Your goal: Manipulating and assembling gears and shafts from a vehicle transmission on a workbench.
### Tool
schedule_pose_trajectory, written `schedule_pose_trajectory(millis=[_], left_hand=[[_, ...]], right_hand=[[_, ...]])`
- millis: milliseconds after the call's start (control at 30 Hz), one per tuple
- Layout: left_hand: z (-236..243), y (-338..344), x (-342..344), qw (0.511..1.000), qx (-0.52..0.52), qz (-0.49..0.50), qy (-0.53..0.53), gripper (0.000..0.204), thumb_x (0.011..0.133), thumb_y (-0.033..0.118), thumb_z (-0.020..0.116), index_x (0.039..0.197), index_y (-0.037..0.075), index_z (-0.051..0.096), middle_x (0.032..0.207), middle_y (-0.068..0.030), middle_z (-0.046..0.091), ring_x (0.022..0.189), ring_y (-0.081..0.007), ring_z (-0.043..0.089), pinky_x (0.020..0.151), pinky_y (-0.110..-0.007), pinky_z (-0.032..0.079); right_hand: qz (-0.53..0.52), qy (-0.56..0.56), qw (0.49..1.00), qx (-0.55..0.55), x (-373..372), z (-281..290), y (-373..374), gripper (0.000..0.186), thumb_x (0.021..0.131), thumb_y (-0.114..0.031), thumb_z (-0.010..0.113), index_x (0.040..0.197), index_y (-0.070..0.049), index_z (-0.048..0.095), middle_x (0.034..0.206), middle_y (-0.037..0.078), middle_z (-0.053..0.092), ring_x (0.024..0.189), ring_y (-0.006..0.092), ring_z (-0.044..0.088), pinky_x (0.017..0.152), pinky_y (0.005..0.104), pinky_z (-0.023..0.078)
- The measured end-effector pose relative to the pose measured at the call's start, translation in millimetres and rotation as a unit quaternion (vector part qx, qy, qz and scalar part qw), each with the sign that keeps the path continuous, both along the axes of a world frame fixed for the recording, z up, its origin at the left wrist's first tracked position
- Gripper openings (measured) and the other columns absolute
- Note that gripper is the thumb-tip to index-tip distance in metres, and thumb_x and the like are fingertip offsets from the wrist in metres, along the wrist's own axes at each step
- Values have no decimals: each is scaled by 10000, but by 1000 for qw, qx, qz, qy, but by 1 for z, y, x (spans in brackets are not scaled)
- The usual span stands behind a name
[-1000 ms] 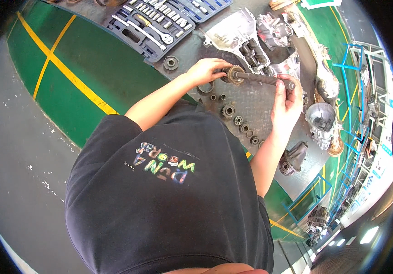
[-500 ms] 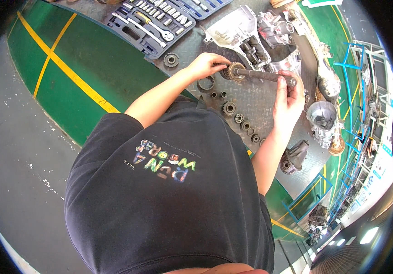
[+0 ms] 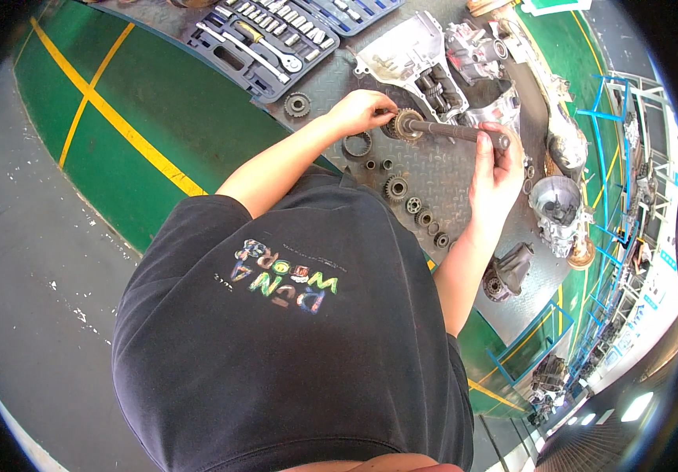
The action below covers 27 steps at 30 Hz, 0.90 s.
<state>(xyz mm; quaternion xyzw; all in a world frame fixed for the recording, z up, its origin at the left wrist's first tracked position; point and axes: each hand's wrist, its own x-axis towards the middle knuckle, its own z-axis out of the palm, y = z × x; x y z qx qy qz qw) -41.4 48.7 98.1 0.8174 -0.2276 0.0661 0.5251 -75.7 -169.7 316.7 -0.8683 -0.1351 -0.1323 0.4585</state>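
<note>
The surface, a dark tread plate, carries a blue-grey tool case fitted with sockets and a ratchet, its lid side partly cut off by the upper edge. An open silver housing stands behind the work, with further metal castings to its right; a round-mouthed housing and a dark-mouthed casting sit beyond the right forearm. The shaft passes in front of the open housing's lower edge, and the right forearm blocks the view past the end of the row of small parts. The shaft is held raised and roughly crosswise between the hands. The right hand has its fingers closed around the splined right end, thumb in front. The left hand has its fingers drawn nearly together just beside the gear on the shaft's left end; whether they grip anything cannot be told. Counted: one shaft, one loose gear, one wide ring, two small bushings and five visible parts in the row.
</note>
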Motion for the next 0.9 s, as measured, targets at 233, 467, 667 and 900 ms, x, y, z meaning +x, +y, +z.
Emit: schedule_pose_trajectory(millis=[233,467,667,900], left_hand=[[13,-2,0,999,41,4,18,169,837,141,722,966,31,725,959,-138,723,898,-312,702,819,-386,565],[15,3,0,999,36,-12,-6,169,851,141,711,982,33,722,959,-141,715,913,-320,700,812,-397,566],[19,8,0,997,73,-26,-20,216,891,169,699,1073,52,704,1029,-120,712,933,-330,694,821,-408,564],[-21,47,-28,941,278,160,106,444,862,204,704,1282,97,611,1240,-130,643,1142,-327,621,965,-446,522]], right_hand=[[-5,-6,1000,-9,-2,2,1,130,932,-107,690,1030,-22,692,1013,98,692,983,235,653,926,349,486],[2,2,1000,-6,-1,1,-1,128,934,-96,681,1033,-15,687,1013,101,692,973,235,658,911,347,495],[10,-16,1000,11,0,-1,5,128,932,-87,687,1028,-3,679,1009,102,684,937,223,656,890,345,504],[-7,23,998,64,5,1,5,124,924,-72,696,1025,-2,677,1018,98,682,927,203,651,864,318,505]])
